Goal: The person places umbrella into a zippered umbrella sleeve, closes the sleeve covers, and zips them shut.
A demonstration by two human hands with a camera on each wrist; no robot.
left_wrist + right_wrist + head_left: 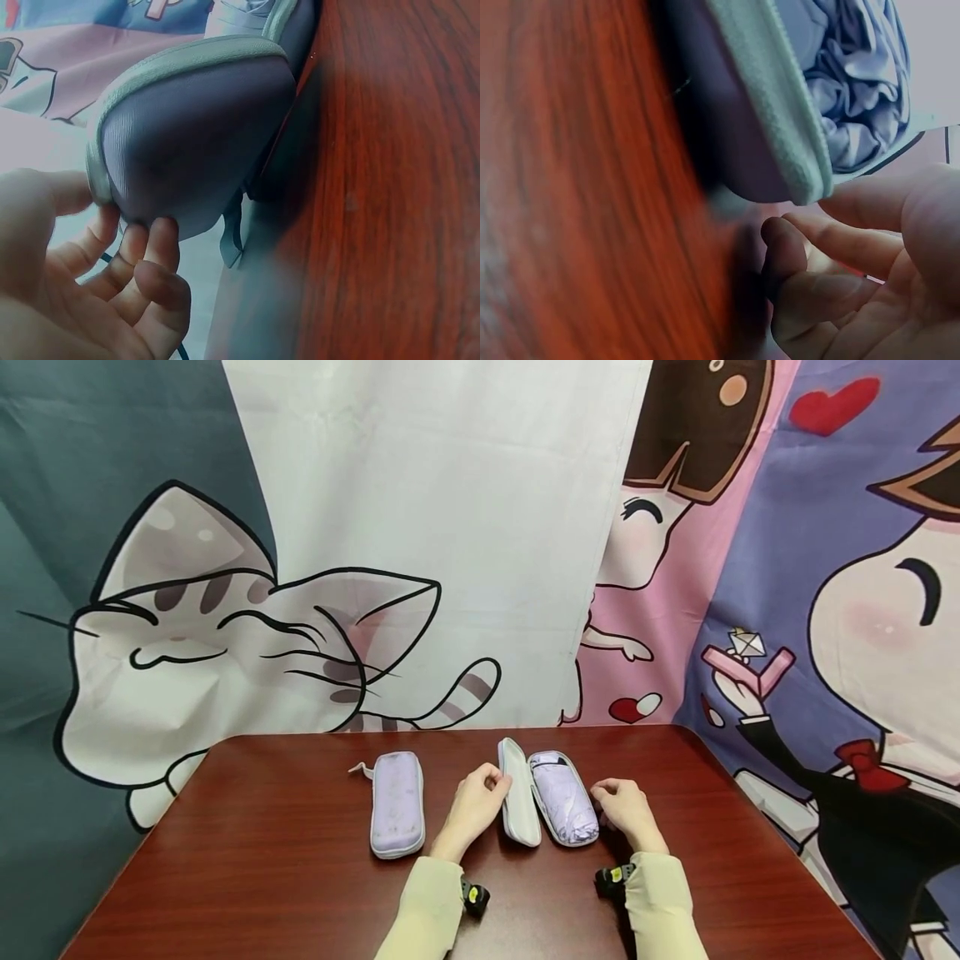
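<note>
A red-brown surface [300, 893] fills the lower frame. At lower centre right, an open lilac case [537, 806]; left of it, a closed case [397, 806]. The left grip [472, 810] pinches the lid [521, 797], apparently steadying it raised; right grip [624, 810], fingers curled, touches the right rim [780, 112], hold unclear. Crumpled fabric [568, 802] nests inside.

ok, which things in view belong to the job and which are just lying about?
Likely in the job:
open case, its lid pinched by the left hand
crinkled purple bundle inside it
right hand, at the case's other side

Likely just there:
closed case on the table
cartoon backdrop
</note>
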